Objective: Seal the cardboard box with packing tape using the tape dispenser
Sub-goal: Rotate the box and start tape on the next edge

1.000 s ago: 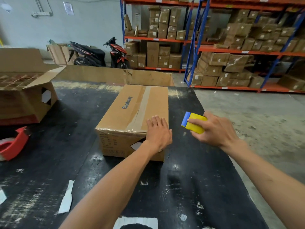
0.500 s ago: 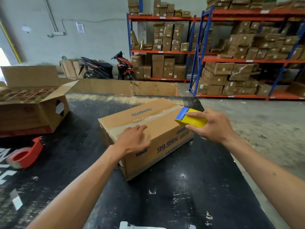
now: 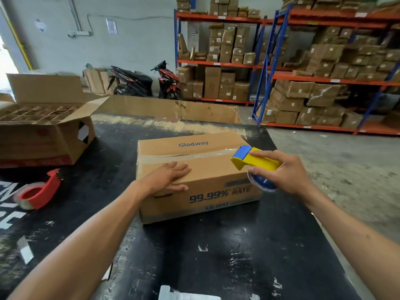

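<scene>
1. Squarely in the middle of the black worktable (image 3: 216, 256) sits the Glodway cardboard box (image 3: 201, 180), long side toward me, flaps down, with a strip of clear tape (image 3: 194, 156) already along the top seam.
2. Judging by its stiff, flat panels, I expect the box to be rigid but light enough to skid on the slick tabletop, so it wants a palm pressing down on the lid rather than a pinch at a corner.
3. My left hand (image 3: 171, 177) does just that: fingers spread flat on the near part of the lid, thumb over the front edge, gripping nothing.
4. My right hand (image 3: 283, 172) is wrapped firmly around the yellow-and-blue tape dispenser (image 3: 253, 161), fingers curled over the handle, the blue roll hub below the palm.
5. That dispenser's blue nose sits at the right end of the seam; I cannot tell whether it touches the cardboard.
6. Further out, a red tape dispenser (image 3: 37, 192) lies unused at the left of the table, near an open box with dividers (image 3: 43, 131).
</scene>
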Motion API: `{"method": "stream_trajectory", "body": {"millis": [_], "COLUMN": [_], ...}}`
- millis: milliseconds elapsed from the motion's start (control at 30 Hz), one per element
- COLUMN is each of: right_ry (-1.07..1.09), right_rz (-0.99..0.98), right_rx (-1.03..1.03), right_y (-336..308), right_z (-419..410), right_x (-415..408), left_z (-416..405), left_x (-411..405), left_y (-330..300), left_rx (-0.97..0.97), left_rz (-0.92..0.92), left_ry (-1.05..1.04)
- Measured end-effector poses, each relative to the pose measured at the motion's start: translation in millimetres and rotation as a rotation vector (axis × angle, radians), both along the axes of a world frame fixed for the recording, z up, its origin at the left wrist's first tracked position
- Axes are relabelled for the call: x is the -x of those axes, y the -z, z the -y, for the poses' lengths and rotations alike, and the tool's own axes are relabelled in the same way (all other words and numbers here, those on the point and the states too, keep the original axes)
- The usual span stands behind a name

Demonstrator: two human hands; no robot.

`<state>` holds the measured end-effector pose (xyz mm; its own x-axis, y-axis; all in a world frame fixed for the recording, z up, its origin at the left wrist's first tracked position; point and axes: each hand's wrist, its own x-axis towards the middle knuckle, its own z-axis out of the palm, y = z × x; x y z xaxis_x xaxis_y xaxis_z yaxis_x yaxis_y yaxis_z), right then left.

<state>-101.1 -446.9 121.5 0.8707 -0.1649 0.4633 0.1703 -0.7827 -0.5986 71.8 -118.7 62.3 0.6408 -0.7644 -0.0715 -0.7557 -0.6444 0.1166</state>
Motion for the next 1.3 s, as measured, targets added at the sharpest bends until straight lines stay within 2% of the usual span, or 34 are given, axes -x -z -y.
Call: {"method": "stream_trajectory", "body": {"millis": [67, 200, 367, 433, 500, 667, 767, 867, 933, 1000, 1100, 1167, 1200, 1267, 1300], "right_ry": [0.014, 0.032, 0.048, 0.065, 0.076, 0.103, 0.126, 0.128, 0.115, 0.1, 0.079, 0.066, 0.07, 0.108, 0.136], "right_rz": [-0.002, -0.008, -0.038, -0.037, -0.034, -0.038, -0.032, -0.03, -0.033, -0.039, -0.042, -0.038, -0.033, -0.001, 0.01], "right_rx": [-0.013, -0.054, -0.06, -0.071, -0.082, -0.162, -0.231, -0.289, -0.305, -0.304, -0.301, -0.303, -0.3, -0.298, -0.288], "right_y": [-0.6, 0.7, -2.3, -2.9, -1.7, 1.4, 2.1, 0.5, 0.2, 0.2, 0.9, 0.8, 0.8, 1.4, 2.1], "right_z": [2.0, 2.3, -1.0, -1.1, -0.5, 5.3, 8.3, 6.7, 4.5, 1.0, -3.2, -6.2, -7.7, -7.3, -5.6], "right_x": [1.8, 3.3, 6.1, 9.8, 15.0, 23.6, 22.9, 20.7, 19.7, 18.8, 13.6, 8.7, 6.0, 0.6, -1.7], "left_z": [-11.5, 17.0, 102.9, 125.0, 132.1, 113.8, 85.0, 45.8, 27.9, 23.3, 41.5, 72.3, 91.9, 133.7, 151.6], "left_x": [-5.8, 4.0, 21.0, 19.2, 16.6, 7.7, 1.7, -18.0, -34.0, -46.4, -31.9, -1.6, 16.7, 55.2, 67.3], "left_y": [-6.3, -15.2, -2.7, 7.0, 18.1, 13.5, 6.5, -1.6, -15.2, -34.2, -66.6, -77.8, -74.1, -55.2, -42.1], "left_rx": [0.02, 0.016, 0.061, 0.016, -0.049, -0.077, -0.037, 0.009, -0.095, -0.279, -0.43, -0.407, -0.36, -0.187, -0.098], "left_rz": [-0.045, 0.167, 0.145, 0.137, 0.167, 0.23, 0.137, -0.109, -0.19, -0.215, -0.297, -0.306, -0.249, -0.187, -0.215], "left_ry": [-0.005, -0.052, -0.184, -0.197, -0.168, -0.016, 0.097, 0.149, 0.141, 0.086, -0.031, -0.099, -0.129, -0.221, -0.286]}}
